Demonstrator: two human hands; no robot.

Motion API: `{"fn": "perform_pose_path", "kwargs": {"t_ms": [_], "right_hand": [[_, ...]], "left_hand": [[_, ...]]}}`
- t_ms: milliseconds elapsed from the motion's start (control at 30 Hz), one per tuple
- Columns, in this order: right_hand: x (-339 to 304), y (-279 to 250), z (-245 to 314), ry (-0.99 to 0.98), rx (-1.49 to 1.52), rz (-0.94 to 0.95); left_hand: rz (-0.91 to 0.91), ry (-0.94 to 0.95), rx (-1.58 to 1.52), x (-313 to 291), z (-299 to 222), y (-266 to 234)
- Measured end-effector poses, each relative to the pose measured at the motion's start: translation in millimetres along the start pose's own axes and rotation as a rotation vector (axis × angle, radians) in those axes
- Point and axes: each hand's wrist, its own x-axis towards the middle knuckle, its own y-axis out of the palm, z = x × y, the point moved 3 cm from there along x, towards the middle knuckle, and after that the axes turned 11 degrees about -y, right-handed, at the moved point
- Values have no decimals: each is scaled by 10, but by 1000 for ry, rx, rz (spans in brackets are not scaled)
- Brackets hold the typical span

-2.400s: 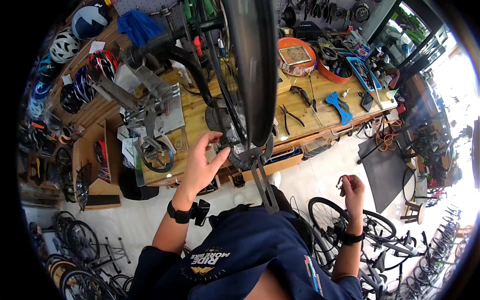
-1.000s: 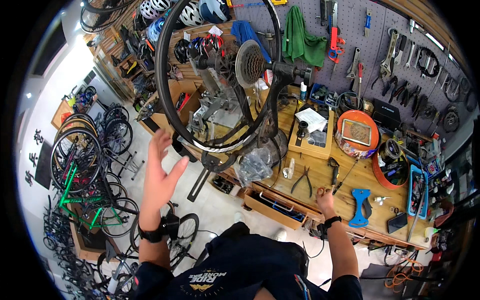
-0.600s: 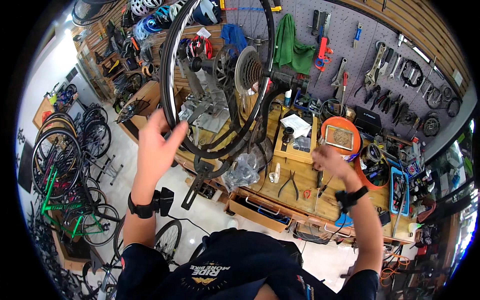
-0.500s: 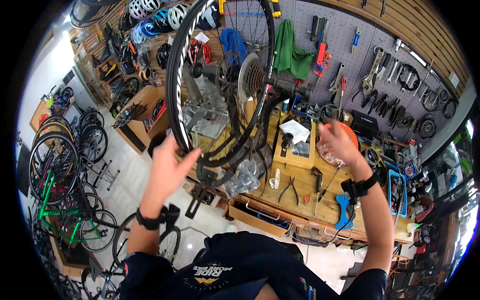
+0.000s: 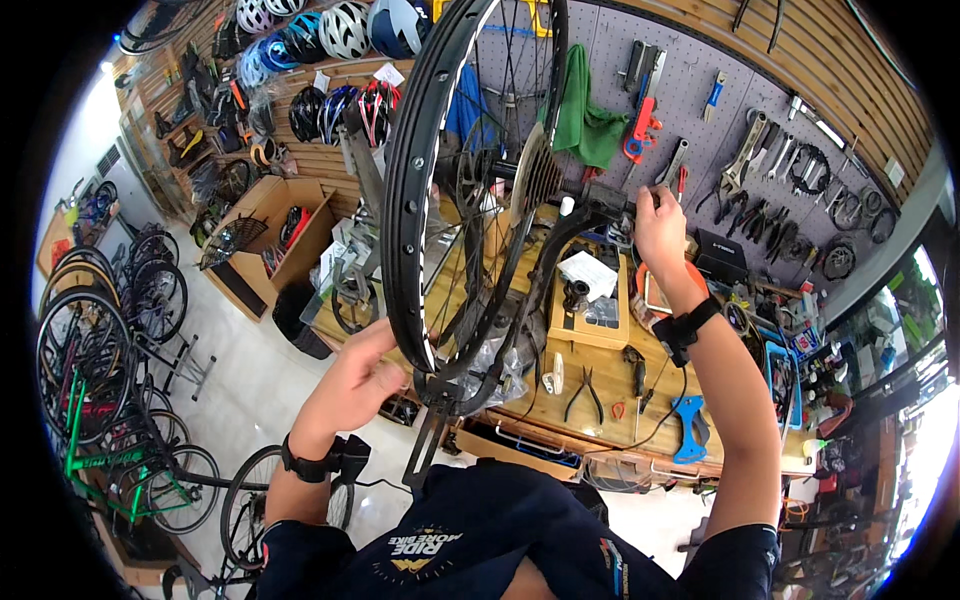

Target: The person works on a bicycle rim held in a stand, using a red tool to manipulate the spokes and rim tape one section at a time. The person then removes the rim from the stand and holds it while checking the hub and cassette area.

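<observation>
A black bicycle wheel (image 5: 408, 220) with spokes stands upright in a dark truing stand (image 5: 545, 265). Its cassette (image 5: 537, 178) faces the stand's right arm. My right hand (image 5: 660, 235) is closed at the outer end of that arm, fingertips bent round what looks like its knob, which they mostly hide. Beside the lower left of the rim is my left hand (image 5: 355, 385), fingers partly curled and thumb apart, holding nothing that I can see. Whether its fingertips touch the rim cannot be made out.
On the wooden bench (image 5: 540, 415) lie pliers (image 5: 584, 394), a screwdriver (image 5: 637, 370), a blue tool (image 5: 690, 430) and a cardboard box (image 5: 590, 328). Wrenches (image 5: 745, 150) hang on the pegboard (image 5: 690, 50). An open carton (image 5: 265, 245) stands left; bicycles (image 5: 110, 400) line the floor.
My right hand has moved up and left onto the end of the stand's arm. The wheel and stand appear farther right and turned in view. My left hand sits slightly lower, its fingers more curled.
</observation>
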Motion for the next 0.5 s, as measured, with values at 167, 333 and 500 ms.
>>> {"fn": "perform_pose_path", "kwargs": {"t_ms": [167,333,500], "right_hand": [[-19,30,-11,373,288,167],[-59,-107,-55,809,696,566],[88,-187,122,908,801,648]], "left_hand": [[-13,-129,-211,468,197,-152],[104,-182,-701,661,-321,-155],[60,-523,-447,925,-425,-48]]}}
